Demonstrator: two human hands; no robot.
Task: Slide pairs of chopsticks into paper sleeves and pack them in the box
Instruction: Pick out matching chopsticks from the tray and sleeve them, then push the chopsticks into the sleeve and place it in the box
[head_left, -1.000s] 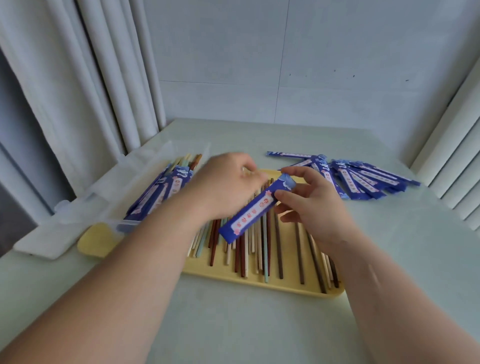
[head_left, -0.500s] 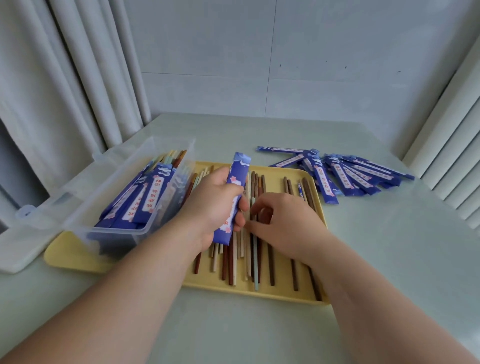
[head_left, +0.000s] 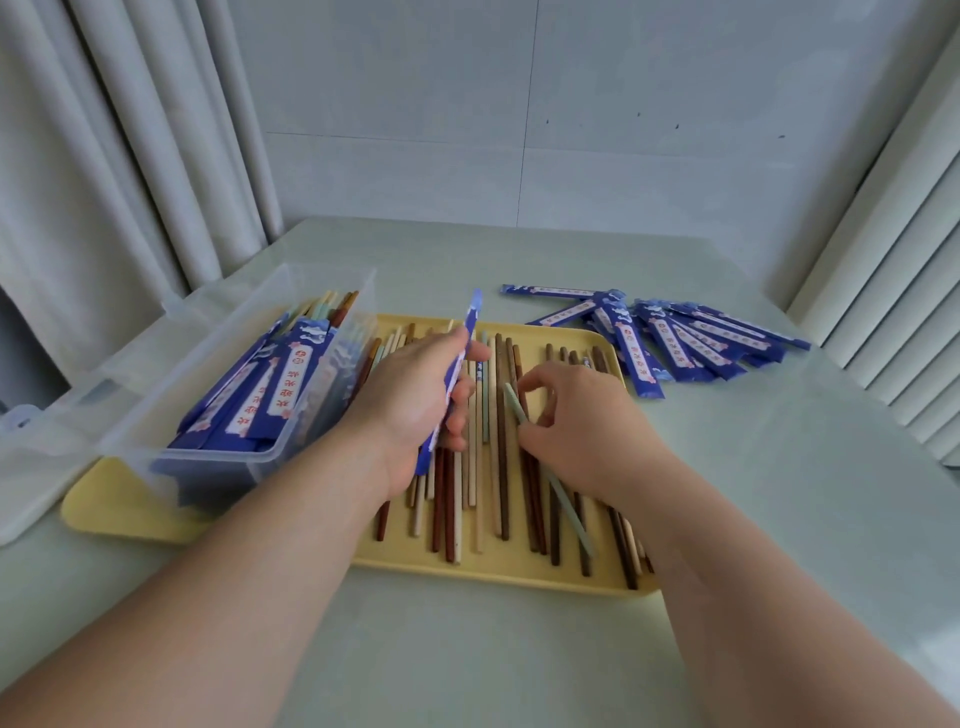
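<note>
My left hand (head_left: 410, 400) grips a blue paper sleeve (head_left: 470, 325), held on edge above the yellow tray (head_left: 498, 569). My right hand (head_left: 587, 421) pinches a pale green chopstick (head_left: 569, 512), lifting its far end off the tray at a slant. Several loose chopsticks (head_left: 498, 467), brown, cream and green, lie lengthwise on the tray under both hands. A clear plastic box (head_left: 291, 415) on the tray's left end holds several sleeved pairs. A heap of blue sleeves (head_left: 680, 338) lies on the table beyond the tray's right corner.
The box's clear lid (head_left: 31, 447) lies at the far left of the pale green table (head_left: 467, 649). White curtains (head_left: 119, 156) hang on the left, and blinds (head_left: 904, 291) close off the right. A white wall stands behind.
My left hand turned the sleeve on edge. My right hand picked a pale green chopstick out of the pile and raised its far end.
</note>
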